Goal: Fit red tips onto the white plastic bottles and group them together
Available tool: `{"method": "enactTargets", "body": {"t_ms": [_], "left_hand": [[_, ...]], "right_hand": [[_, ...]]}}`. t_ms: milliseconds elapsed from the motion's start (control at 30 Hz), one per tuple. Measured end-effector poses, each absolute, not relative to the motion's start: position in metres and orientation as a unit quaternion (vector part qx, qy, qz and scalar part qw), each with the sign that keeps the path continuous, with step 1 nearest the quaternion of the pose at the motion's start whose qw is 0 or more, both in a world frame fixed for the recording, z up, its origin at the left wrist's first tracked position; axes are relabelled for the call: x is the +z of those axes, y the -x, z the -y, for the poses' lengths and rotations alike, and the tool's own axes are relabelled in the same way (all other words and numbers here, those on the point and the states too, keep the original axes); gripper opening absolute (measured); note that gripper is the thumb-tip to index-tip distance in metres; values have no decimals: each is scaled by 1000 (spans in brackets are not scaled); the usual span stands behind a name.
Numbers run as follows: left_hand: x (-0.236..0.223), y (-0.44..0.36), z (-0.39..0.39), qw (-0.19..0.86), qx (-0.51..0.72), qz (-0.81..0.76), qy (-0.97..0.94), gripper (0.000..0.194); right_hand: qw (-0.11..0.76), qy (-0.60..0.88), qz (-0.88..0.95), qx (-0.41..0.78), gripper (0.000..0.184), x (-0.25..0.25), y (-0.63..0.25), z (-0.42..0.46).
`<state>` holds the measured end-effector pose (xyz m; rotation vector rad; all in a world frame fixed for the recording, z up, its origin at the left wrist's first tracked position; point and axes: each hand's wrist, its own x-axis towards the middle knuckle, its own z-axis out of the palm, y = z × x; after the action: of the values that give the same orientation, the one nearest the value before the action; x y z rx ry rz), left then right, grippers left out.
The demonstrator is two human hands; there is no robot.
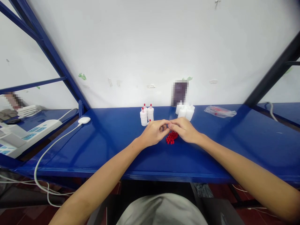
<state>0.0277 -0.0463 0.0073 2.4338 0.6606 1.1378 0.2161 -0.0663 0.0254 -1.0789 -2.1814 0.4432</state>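
Observation:
My left hand (154, 132) and my right hand (184, 129) meet at the fingertips over the blue table. The left fingers curl round with the thumb below; whatever they hold is hidden. Thumb and forefinger of the right hand are pinched against the left fingertips, and what lies between them is too small to make out. Just below sits a pile of small red caps (172, 138). Beyond my left hand stand several white bottles with red tips (143, 117), one partly hidden behind that hand. White bottles without red tips (187, 112) are grouped behind my right hand.
A clear plastic bag (220, 111) with something red inside lies on the table (239, 143) at the right. To the left are a white round device (84, 120) with its cable and a power strip (35, 135). Blue frame posts rise on both sides.

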Motion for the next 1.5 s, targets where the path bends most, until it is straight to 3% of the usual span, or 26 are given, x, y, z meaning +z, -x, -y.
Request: {"method": "enactTargets", "body": {"t_ms": [300, 433, 600, 767, 900, 1000, 1200, 1333, 1500], "left_hand": [[16, -30, 55, 264, 391, -246, -847, 13], [25, -22, 49, 293, 436, -351, -775, 18], [33, -1, 33, 135, 372, -506, -766, 13], [28, 3, 31, 18, 258, -563, -785, 24], [24, 1, 32, -33, 191, -582, -790, 29], [24, 0, 33, -45, 208, -582, -785, 33], [26, -8, 38, -2, 332, -432, -839, 28], [21, -14, 41, 38, 313, -358, -879, 42], [17, -16, 41, 138, 287, -364, -876, 43]], "right_hand": [[354, 408, 823, 178, 43, 27, -212, 68], [362, 463, 795, 150, 40, 28, -216, 64], [279, 570, 771, 56, 22, 29, -228, 54], [161, 552, 817, 35, 14, 29, -242, 47], [117, 564, 816, 42, 21, 31, -246, 48], [88, 571, 813, 64, 31, 33, -243, 49], [82, 566, 813, 112, 30, 31, -239, 43], [84, 569, 810, 115, 31, 27, -242, 38], [68, 596, 798, 51, 30, 25, -241, 40]]}}
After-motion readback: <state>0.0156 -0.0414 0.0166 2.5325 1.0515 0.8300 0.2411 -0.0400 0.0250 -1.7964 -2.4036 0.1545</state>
